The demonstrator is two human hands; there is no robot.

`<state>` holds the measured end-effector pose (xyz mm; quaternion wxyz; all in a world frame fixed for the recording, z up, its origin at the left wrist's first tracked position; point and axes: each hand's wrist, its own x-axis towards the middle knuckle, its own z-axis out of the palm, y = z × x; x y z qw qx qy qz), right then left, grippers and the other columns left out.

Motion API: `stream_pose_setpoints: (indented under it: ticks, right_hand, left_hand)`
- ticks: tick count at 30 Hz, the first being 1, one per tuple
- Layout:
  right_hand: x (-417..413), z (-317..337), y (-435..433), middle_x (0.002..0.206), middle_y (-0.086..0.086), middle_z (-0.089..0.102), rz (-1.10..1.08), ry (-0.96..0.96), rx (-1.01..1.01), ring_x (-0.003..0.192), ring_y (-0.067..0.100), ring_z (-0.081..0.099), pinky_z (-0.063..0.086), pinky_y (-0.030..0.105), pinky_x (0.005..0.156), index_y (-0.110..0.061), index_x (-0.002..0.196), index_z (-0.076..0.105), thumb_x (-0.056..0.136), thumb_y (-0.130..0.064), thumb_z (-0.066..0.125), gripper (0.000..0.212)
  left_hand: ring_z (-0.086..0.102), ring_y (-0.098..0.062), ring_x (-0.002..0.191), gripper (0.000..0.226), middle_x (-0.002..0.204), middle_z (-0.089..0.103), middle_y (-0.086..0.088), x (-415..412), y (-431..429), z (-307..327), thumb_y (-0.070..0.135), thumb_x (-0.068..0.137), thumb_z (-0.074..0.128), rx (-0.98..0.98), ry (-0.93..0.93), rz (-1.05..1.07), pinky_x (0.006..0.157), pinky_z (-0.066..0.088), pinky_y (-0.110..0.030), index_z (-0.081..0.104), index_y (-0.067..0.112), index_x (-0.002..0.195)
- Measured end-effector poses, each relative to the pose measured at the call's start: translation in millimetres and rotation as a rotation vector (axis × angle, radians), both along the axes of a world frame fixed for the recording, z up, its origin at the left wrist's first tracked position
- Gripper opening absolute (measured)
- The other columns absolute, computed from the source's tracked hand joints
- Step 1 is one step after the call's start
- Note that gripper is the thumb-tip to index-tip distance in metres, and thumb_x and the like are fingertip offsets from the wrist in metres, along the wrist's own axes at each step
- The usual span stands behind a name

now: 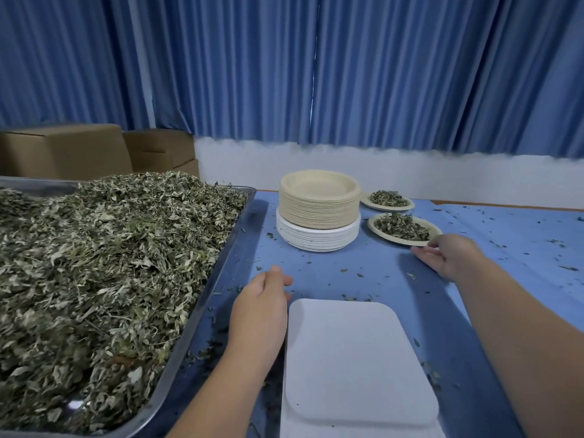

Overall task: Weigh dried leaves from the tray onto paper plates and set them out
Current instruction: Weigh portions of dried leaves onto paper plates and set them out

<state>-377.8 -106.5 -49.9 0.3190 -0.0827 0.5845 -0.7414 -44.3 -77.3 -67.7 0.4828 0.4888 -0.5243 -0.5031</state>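
Blue pleated curtains (pixel 316 67) hang above a white wall (pixel 410 172); cardboard boxes (pixel 94 150) stand left.

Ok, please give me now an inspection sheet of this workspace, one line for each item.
Surface: table under a blue cloth.
Job's things: metal tray heaped with dried leaves; white scale, platform bare; plate stack, beige on white; two filled plates, nearer plate and farther plate.
Clutter: leaf crumbs scattered over the cloth.
Hands: left hand relaxed, holding nothing, beside the scale; right hand at the nearer plate's rim, grip not clear.
Cables: nothing seen.
Surroundings: blue curtains, white wall, cardboard boxes behind the tray.
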Motion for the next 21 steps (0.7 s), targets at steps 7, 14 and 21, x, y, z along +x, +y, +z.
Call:
stream_pose_setpoints:
  ticks: [7, 14, 21]
  right_hand:
    - [5, 2, 3, 0.142, 0.017, 0.045, -0.060, 0.107, 0.112, 0.085, 0.017, 0.060, 0.052, 0.019, 0.054, 0.005, 0.123, 0.049, 0.092, 0.007, 0.051, 0.031]
    - [14, 3, -6, 0.145, 0.024, 0.040, 0.041, 0.066, -0.024, 0.128, 0.031, 0.050, 0.053, 0.018, 0.054, 0.008, 0.142, 0.031, 0.096, 0.009, 0.037, 0.047]
    - [18, -2, -7, 0.138, 0.022, 0.049, -0.032, 0.096, -0.047, 0.116, 0.028, 0.060, 0.053, 0.017, 0.050, 0.003, 0.139, 0.039, 0.095, 0.002, 0.042, 0.043]
  left_hand:
    - [0.052, -0.010, 0.062, 0.034, 0.074, 0.062, 0.007, -1, -1, 0, 0.041, 0.099, 0.044, 0.004, 0.004, -0.010, 0.061, 0.037, -0.031, 0.069, 0.024, 0.085]
    - [0.054, -0.013, 0.066, 0.036, 0.073, 0.062, 0.007, -1, -1, -2, 0.042, 0.100, 0.042, 0.001, 0.005, -0.011, 0.066, 0.039, -0.032, 0.069, 0.025, 0.084]
    - [0.051, -0.015, 0.063, 0.034, 0.077, 0.063, 0.003, 0, -2, 0, 0.040, 0.100, 0.042, 0.011, 0.045, -0.011, 0.067, 0.039, -0.033, 0.067, 0.023, 0.084]
